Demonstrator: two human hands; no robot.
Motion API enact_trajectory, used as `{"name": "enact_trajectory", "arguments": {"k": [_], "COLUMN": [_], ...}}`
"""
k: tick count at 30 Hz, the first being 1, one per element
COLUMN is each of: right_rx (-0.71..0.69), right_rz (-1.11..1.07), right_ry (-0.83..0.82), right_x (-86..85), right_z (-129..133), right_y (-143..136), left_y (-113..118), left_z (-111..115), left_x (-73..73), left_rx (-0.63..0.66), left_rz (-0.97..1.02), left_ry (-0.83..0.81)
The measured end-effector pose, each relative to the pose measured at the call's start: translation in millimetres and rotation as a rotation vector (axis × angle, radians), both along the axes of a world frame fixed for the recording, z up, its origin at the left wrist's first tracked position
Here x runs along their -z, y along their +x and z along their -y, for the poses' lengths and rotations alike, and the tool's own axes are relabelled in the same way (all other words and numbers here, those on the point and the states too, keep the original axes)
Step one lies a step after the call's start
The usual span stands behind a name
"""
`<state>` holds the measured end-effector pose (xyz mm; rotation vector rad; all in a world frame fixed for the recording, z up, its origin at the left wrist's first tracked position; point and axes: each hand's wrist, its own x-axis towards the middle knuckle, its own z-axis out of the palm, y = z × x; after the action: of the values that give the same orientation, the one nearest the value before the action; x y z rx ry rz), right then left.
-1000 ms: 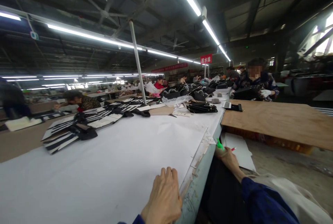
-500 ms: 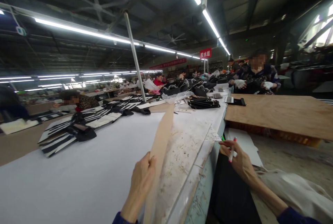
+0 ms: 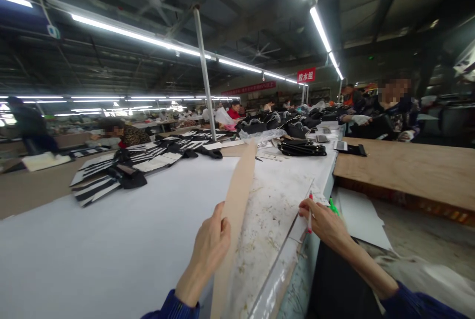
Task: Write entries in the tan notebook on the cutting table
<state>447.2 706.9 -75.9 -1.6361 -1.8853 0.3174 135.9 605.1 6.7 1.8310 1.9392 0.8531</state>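
while the white sheet (image 3: 111,240) is lifted at its near edge, folded up off the stained bench (image 3: 267,215), it is pinched by the left hand (image 3: 208,250); the right hand (image 3: 324,222), clenched on a pen (image 3: 310,215), is best kept clear.

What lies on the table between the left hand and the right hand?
In the head view, only the stained table top, bared under the lifted sheet, lies between the left hand and the right hand.
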Motion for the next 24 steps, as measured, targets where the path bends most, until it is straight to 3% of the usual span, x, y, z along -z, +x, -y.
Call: {"name": "enact_trajectory", "arguments": {"k": [4, 9, 12, 17, 24], "right_rx": [-0.121, -0.286, -0.258, -0.139, -0.176], "right_rz": [-0.322, -0.553, -0.48, -0.133, 0.092], "right_ry": [0.071, 0.144, 0.107, -0.008, -0.07], "right_x": [5.3, -15.1, -19.3, -3.9, 1.0], "right_z": [13.1, 17.3, 8.5, 1.3, 18.8], "right_y": [-5.4, -27.1, -39.7, -52.3, -39.6], "left_y": [40.3, 71.2, 66.4, 47.3, 50.6], "left_z": [14.2, 26.1, 24.1, 17.6, 19.8], "left_x": [1.1, 7.7, 1.7, -11.6, -9.5], "left_rx": [0.198, 0.301, 0.225, 0.112, 0.074], "left_rz": [-0.092, -0.406, -0.485, -0.331, -0.303], "left_ry": [-0.061, -0.196, -0.221, -0.193, -0.167]}}
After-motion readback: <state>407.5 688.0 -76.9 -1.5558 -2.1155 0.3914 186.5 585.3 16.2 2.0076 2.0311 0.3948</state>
